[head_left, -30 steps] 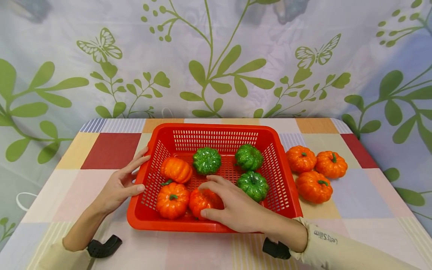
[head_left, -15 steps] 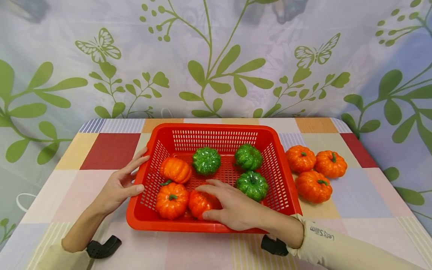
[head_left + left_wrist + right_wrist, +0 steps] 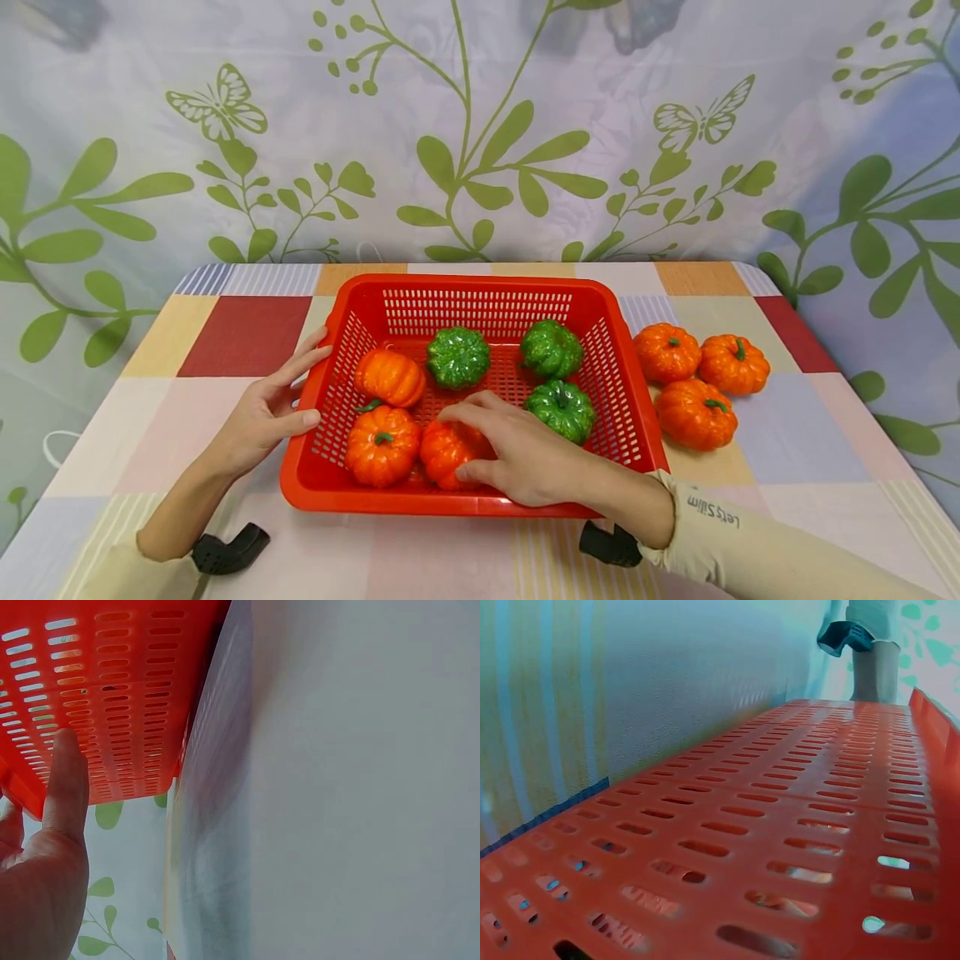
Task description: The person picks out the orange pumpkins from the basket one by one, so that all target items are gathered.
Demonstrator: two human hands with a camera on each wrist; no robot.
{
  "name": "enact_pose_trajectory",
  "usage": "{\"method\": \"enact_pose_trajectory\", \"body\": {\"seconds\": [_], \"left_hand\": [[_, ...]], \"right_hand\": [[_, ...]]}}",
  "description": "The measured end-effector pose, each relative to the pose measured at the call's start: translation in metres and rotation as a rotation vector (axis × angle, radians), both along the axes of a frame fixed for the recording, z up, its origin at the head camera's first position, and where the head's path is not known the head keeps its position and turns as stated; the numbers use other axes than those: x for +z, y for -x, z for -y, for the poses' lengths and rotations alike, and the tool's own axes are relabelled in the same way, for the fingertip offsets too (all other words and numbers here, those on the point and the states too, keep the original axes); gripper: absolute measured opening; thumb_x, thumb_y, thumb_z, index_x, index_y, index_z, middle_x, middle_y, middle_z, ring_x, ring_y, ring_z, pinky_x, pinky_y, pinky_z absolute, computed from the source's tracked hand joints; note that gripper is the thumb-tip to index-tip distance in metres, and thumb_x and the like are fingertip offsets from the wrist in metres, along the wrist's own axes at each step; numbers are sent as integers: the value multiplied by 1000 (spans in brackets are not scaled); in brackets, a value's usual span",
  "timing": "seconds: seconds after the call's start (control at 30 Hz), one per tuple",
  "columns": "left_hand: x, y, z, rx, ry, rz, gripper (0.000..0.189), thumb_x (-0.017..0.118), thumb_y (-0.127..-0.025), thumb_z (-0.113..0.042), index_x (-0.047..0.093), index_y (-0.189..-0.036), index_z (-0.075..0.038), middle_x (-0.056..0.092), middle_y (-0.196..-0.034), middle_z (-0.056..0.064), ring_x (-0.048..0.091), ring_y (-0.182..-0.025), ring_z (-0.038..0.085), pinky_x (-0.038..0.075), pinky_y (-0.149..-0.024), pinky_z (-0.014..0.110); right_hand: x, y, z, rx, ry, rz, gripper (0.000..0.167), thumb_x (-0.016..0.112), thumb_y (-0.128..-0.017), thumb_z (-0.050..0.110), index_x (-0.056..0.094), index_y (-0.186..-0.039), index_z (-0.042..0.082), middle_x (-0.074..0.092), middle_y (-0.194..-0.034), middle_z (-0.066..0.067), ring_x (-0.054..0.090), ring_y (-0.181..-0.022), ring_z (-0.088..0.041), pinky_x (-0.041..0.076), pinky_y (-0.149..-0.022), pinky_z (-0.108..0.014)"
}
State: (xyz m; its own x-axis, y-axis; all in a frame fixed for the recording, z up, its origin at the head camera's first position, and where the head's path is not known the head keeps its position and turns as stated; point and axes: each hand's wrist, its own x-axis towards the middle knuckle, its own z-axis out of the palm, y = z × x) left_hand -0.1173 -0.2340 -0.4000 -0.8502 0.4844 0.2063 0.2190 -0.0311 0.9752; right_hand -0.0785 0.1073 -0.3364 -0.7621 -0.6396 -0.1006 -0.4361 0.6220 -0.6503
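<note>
A red plastic basket [image 3: 390, 502] stands in the middle of the table. My left hand [image 3: 258, 421] rests against its left rim, fingers fairly straight; in the left wrist view one straight finger [image 3: 67, 784] lies along the slotted outer wall. Inside the basket, my right hand [image 3: 517, 450] has its fingers and thumb curled round an orange toy pumpkin [image 3: 444, 452], partly covering it. Just left of that are another orange pumpkin [image 3: 382, 446] and a tilted orange one [image 3: 390, 377]. The right wrist view shows mainly the basket's slotted wall [image 3: 780, 787], so the right fingers are hidden there.
Green pumpkins lie in the basket: one at centre [image 3: 458, 357], two on its right side [image 3: 552, 348]. Outside, right of the basket, three orange pumpkins [image 3: 697, 414] sit close together on the checked tablecloth [image 3: 810, 433]. A leaf-patterned curtain [image 3: 480, 125] hangs behind.
My right hand has shifted very slightly over the orange pumpkin, its fingers staying round it. The left hand, basket and other pumpkins keep their places.
</note>
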Motion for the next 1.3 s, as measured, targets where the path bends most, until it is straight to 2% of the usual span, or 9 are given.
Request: {"method": "enact_pose_trajectory", "body": {"seconds": [0.13,0.33,0.6,0.73,0.87,1.0,1.13,1.3], "left_hand": [[-1,0,1,0,-3,-2,70,53,-88,13,32,-153,-5,10,-165,2,38,-132,20,56,-84,37],[0,1,0,-1,5,-1,70,53,-89,12,32,-153,-4,9,-165,3,38,-132,21,56,-85,38],[2,1,-1,-2,11,3,71,54,-89,11,32,-154,-5,10,-165,3,42,-130,21,57,-82,38],[2,0,-1,2,19,-3,70,54,-89,12,32,-153,-5,10,-165,3,44,-128,21,56,-83,38],[2,0,-1,5,20,-5,70,53,-89,13,32,-153,-5,10,-165,2,43,-129,21,56,-84,37],[0,2,-1,-2,11,-6,70,54,-89,13,32,-153,-4,9,-165,3,41,-130,22,56,-85,38],[0,3,-1,-8,2,-11,70,53,-89,13,32,-153,-3,9,-165,4,39,-132,24,55,-85,39],[0,1,0,-2,7,-9,70,53,-88,12,32,-153,-4,9,-165,3,40,-131,22,56,-84,38]], "right_hand": [[1,-1,0,-7,-8,-9,61,76,-87,23,53,-143,17,49,-123,-3,51,-115,-21,43,-98,-43],[3,-3,0,-38,-25,-23,62,80,-83,25,56,-139,16,45,-117,-3,48,-110,-19,45,-94,-40],[3,-3,0,-51,-12,-23,58,82,-82,24,52,-131,20,49,-125,1,52,-114,-20,45,-97,-44],[2,-4,-1,-33,-4,-84,58,82,-81,28,50,-130,18,52,-124,4,53,-113,-16,45,-98,-42],[2,-5,-1,-22,22,-180,67,81,-81,29,48,-139,18,50,-123,2,51,-114,-15,45,-98,-40],[3,-8,-2,-30,41,-240,72,82,-80,29,48,-144,24,47,-121,-1,49,-110,-17,47,-93,-40],[4,-9,-2,-54,70,-262,67,83,-77,28,53,-137,27,47,-122,-2,50,-109,-18,48,-90,-41],[6,-10,-1,-94,99,-244,65,86,-76,29,52,-132,27,47,-121,-1,53,-103,-17,50,-86,-41]]}}
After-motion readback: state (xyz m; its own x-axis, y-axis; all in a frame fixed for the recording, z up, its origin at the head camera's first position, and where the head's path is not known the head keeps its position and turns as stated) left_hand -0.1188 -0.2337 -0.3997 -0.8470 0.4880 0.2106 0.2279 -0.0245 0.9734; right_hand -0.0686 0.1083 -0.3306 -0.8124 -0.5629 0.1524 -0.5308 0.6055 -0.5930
